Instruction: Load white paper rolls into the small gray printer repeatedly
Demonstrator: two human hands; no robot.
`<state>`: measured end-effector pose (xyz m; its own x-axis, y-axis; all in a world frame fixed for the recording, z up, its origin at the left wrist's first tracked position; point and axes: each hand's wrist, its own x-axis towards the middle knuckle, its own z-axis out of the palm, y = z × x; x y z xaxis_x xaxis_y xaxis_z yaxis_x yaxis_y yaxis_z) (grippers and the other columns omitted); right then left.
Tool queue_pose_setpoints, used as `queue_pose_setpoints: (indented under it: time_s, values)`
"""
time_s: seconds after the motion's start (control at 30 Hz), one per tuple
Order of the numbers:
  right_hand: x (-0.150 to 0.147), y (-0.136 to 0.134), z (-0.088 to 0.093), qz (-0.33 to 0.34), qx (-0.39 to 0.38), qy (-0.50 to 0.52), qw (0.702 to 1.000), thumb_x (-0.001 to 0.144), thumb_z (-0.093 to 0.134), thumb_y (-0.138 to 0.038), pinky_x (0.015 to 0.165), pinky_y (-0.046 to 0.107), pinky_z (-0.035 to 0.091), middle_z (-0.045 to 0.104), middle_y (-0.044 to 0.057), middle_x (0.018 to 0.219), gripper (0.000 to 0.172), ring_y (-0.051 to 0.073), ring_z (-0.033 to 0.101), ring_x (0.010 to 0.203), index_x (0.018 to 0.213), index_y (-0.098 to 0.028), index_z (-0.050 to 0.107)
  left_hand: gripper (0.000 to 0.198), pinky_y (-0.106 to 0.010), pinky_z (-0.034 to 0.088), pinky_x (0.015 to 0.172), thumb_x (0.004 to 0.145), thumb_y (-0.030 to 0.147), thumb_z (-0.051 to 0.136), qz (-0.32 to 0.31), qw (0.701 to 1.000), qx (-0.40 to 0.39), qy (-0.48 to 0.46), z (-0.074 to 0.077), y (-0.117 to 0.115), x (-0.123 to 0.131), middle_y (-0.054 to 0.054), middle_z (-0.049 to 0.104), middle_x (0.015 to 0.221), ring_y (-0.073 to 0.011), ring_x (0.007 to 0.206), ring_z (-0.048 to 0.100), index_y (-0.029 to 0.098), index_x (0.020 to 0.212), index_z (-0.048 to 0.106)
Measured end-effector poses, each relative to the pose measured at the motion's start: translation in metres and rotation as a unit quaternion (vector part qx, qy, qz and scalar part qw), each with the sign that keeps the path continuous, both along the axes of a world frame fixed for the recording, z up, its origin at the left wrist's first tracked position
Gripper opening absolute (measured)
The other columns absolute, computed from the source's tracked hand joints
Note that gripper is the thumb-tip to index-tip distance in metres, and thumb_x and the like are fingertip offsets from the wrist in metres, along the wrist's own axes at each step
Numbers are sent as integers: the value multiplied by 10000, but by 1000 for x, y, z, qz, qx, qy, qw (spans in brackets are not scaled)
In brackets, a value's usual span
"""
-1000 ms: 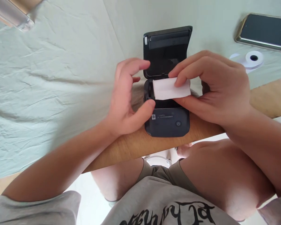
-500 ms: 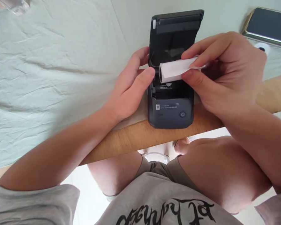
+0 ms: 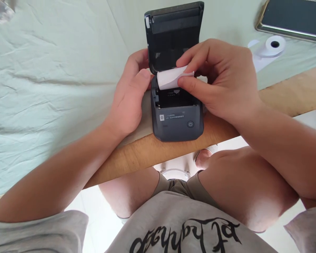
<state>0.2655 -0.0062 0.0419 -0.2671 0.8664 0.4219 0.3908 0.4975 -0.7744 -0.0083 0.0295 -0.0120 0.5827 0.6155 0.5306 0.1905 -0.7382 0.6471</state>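
A small dark grey printer [image 3: 176, 121] stands at the table's near edge with its lid [image 3: 173, 31] swung up and open. My right hand [image 3: 221, 80] pinches a white paper roll [image 3: 168, 78] between thumb and fingers, holding it just over the printer's open bay. My left hand [image 3: 130, 96] wraps the printer's left side, thumb against the body by the hinge, fingers behind the lid.
A pale green cloth [image 3: 55, 77] covers most of the wooden table [image 3: 287, 95]. At the far right lie a second white paper roll [image 3: 272, 45] with a loose tail and a phone [image 3: 292, 17]. A clear plastic object [image 3: 0, 10] sits far left.
My right hand has brought the paper roll lower and closer to the printer's bay. My left hand, loose a second ago, now grips the printer's left side. The view shifted.
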Motion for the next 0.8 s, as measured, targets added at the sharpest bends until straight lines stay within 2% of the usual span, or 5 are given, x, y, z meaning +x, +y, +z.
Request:
queue_pose_setpoints:
  time_s: [0.07,0.23,0.4,0.63,0.8]
  values:
    - [0,-5,3,-6,27,-13,1000,956,817,-286,958,373,733,856,28,1142,117,202,805,1080,925,-244,712,646,-566,715,1239,1282,793,241,31,990,-135,-34,9,-9,4,88,649,1826,-330,1597,755,455,1768,500]
    - [7,-25,14,25,148,-72,986,992,819,-223,951,434,734,837,14,1143,97,214,821,1090,951,-296,768,702,-597,741,1210,1072,1025,604,31,963,-239,-121,15,-14,10,56,768,1641,-365,1393,869,515,1543,707]
    - [10,-32,22,108,255,-120,953,1021,782,-185,681,380,553,695,-27,878,160,143,664,760,974,-310,694,853,-699,654,1288,978,1068,647,44,952,-280,-115,14,-8,6,10,747,1656,-420,1384,816,515,1626,664]
    - [14,-40,27,146,285,-148,936,1019,738,-160,566,415,320,467,-44,672,268,158,328,615,866,-264,544,598,-719,605,1322,1111,848,527,58,941,-299,-145,35,-29,16,-50,739,1582,-413,1485,760,347,1393,691]
    - [17,-34,33,192,278,-166,926,1045,771,-166,532,355,346,517,-62,653,234,107,370,568,914,-267,606,588,-767,612,1287,1060,920,734,32,966,-231,-114,17,-7,5,-27,785,1531,-433,1420,761,448,1410,737]
